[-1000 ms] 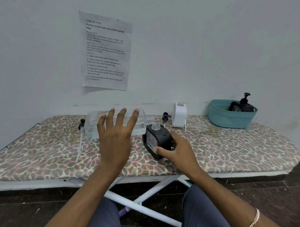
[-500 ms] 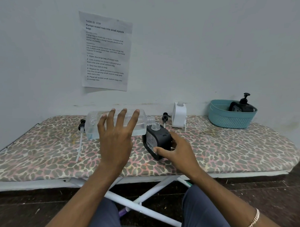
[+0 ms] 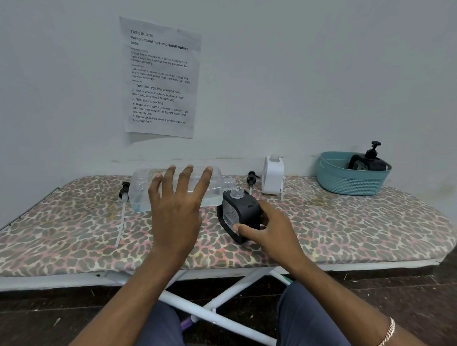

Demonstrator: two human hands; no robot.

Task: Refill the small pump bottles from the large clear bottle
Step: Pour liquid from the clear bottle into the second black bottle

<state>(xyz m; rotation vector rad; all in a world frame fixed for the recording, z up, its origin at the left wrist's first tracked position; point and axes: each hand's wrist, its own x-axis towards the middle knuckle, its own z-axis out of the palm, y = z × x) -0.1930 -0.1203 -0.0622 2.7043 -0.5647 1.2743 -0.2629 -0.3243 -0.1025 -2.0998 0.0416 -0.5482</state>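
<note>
The large clear bottle [image 3: 141,193] lies on its side in the air, a little clear liquid in it, and my left hand [image 3: 177,204] grips it from above with the fingers over its body. Its open mouth sits just above the open neck of a small black bottle [image 3: 243,208]. That bottle stands tilted on the leopard-print board [image 3: 349,229], held by my right hand [image 3: 272,231] with the thumb on its front edge. A small white bottle [image 3: 273,174] without its pump stands behind.
A black pump head [image 3: 251,178] lies beside the white bottle, and a long-tubed pump [image 3: 123,195] lies left of the clear bottle. A teal basket [image 3: 351,181] at the back right holds a black pump bottle [image 3: 369,161]. A printed sheet [image 3: 160,77] hangs on the wall.
</note>
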